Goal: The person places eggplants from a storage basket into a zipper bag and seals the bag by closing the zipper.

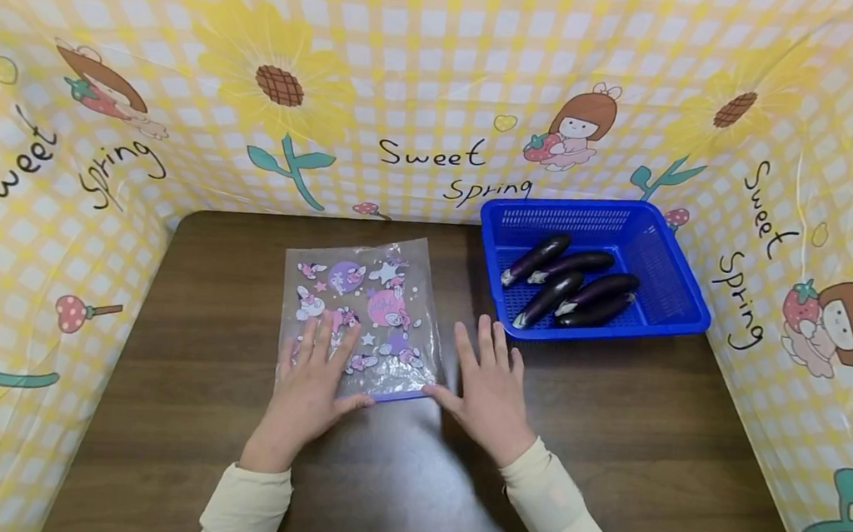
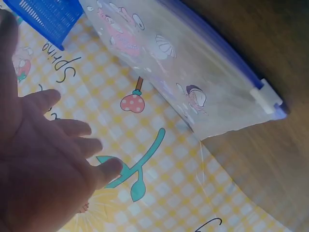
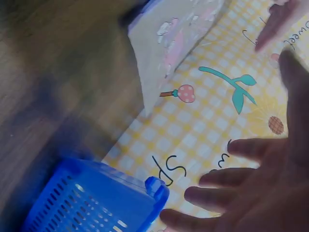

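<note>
Yellow-checked cloth (image 1: 427, 66) walls in a dark wooden table (image 1: 181, 422), where two bare hands spread over and beside a printed clear bag (image 1: 375, 329).
The person's left hand (image 1: 306, 398) is over the bag's near left part, fingers straight and apart; whether it touches the plastic cannot be told. The right hand (image 1: 491, 400), fingers likewise straight and apart, is just beside the bag's right edge, its thumb at the near right corner. The bag lies flat towards the table's far edge, its purple zip strip (image 1: 399, 396) facing the near edge, with a white slider (image 2: 266, 96) at one end. At the table's far right corner stands a blue basket (image 1: 617, 332) holding five dark eggplants (image 1: 549, 299).
</note>
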